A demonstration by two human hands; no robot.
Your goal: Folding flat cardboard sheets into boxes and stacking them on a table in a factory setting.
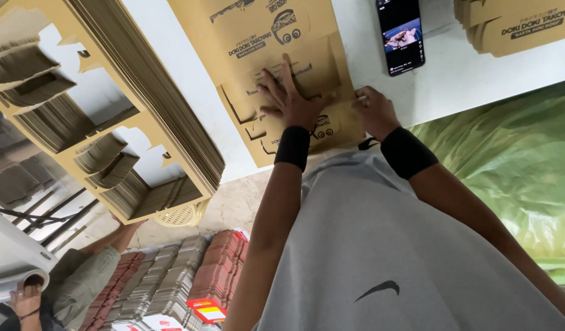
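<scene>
The left hand (293,98) lies flat, fingers spread, pressing a brown box blank (282,67) at the near edge of the table (460,79). The right hand (373,111) is curled, gripping the blank's right edge. A phone (401,35) lies beyond, a blank stack (141,104) left.

Your left hand (293,98) presses flat on the brown cardboard blank (282,67); your right hand (373,111) grips its edge on the white table (466,73).
</scene>
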